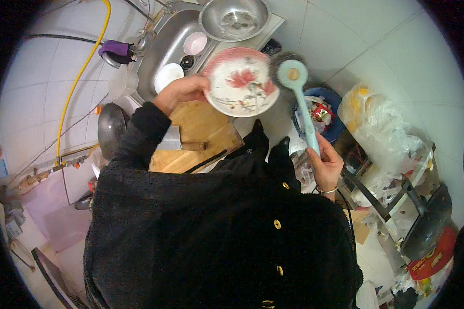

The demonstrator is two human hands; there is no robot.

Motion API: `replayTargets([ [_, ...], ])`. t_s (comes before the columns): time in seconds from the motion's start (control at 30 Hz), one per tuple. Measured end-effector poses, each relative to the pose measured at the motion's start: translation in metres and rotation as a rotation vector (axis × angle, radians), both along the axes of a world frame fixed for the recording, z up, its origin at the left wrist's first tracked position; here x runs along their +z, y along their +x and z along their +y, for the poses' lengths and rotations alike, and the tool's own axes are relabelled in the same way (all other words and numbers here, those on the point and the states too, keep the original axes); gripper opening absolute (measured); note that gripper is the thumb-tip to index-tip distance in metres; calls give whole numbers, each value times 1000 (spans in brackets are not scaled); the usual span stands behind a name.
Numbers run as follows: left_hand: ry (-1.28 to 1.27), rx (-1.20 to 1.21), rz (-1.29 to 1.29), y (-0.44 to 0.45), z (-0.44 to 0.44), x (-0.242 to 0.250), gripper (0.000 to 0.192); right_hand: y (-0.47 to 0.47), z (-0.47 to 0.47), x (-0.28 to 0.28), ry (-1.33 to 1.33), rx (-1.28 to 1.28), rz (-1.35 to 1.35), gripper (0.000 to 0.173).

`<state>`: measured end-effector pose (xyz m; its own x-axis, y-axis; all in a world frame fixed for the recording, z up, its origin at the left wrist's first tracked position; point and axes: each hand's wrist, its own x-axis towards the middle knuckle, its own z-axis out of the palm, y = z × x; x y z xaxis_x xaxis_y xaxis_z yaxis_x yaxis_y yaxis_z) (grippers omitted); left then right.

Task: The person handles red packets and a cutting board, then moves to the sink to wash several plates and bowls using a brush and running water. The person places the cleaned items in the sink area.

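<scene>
My left hand point(185, 90) grips the left rim of a white plate point(232, 96) with a pink edge and a red flower pattern, held up with its face towards me. In my right hand point(326, 160) is the handle of a pale green long-handled brush point(302, 104). Its round head is raised just right of the plate, and the dark scrubbing part behind it is blurred. Below the plate, a cleaver point(193, 146) with a wooden handle lies on a wooden cutting board point(216, 129). A white dish point(169, 76) and a pink bowl point(195, 43) sit in the steel sink point(166, 34).
A steel basin point(235, 19) stands beside the sink. Below the brush is a blue waste bin point(335, 101) with rubbish. Plastic bags point(382, 123) and a dark frying pan point(429, 228) are on the right. A wok point(111, 129) leans left of the board.
</scene>
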<state>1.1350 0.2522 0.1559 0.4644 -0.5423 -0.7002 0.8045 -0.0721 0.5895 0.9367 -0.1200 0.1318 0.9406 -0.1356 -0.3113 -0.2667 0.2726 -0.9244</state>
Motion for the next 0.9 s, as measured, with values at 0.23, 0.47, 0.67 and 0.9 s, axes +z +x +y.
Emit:
replayTargets([
  [0.23, 100, -139, -158, -7, -119, -28, 71, -9, -3, -8, -4, 292, 131, 44],
  [0.47, 318, -233, -347, -7, -162, -31, 75, -27, -33, -43, -769, 266, 135, 44],
  [0.67, 385, -334, -504, -9, -190, -35, 77, -43, -28, -62, -356, 57, 21, 37],
  [0.9, 547, -421, -681, -19, -217, -58, 74, -30, -22, -65, -1070, 260, 196, 41],
])
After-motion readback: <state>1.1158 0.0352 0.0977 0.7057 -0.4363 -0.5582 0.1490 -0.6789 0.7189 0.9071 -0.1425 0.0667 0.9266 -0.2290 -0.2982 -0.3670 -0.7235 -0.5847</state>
